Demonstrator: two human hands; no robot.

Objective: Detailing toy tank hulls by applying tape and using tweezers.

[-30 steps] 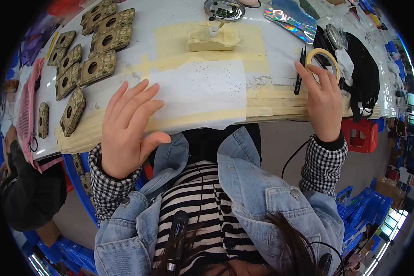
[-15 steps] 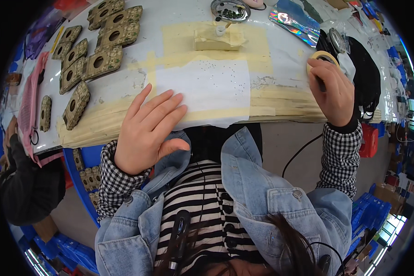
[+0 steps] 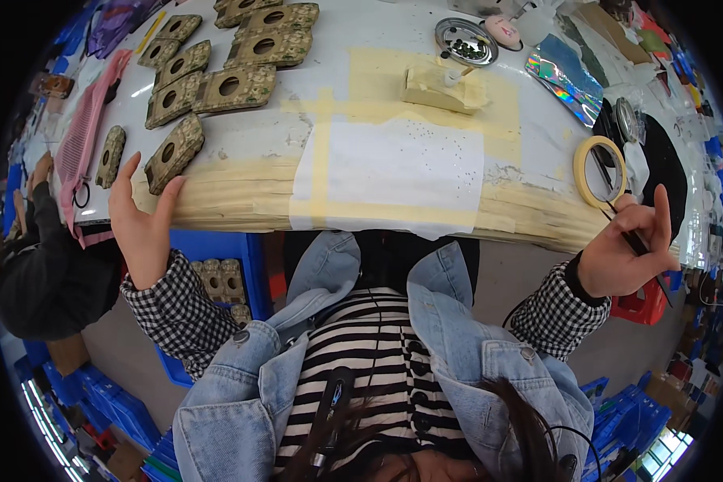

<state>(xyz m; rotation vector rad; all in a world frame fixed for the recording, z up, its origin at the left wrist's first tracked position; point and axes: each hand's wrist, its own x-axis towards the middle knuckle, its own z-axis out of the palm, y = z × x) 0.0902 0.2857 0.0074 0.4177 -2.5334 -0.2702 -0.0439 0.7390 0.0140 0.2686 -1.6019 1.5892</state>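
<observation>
Left of the paper [image 3: 361, 177], the left hand [image 3: 143, 233] gapes around a camo piece [image 3: 185, 148], contact hard to judge; a hasty squeeze could skew it. Right of the paper, the right hand [image 3: 614, 267] pinches tweezers [image 3: 635, 243]; their tips could snag the tape [image 3: 580, 178].

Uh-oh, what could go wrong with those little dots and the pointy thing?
The tiny dots on the sheet look loose, so a bump might scatter them. The tweezers in the right hand look pointy and could poke someone. The left hand is by a camo piece near the table edge; a knock might push it off.
</observation>
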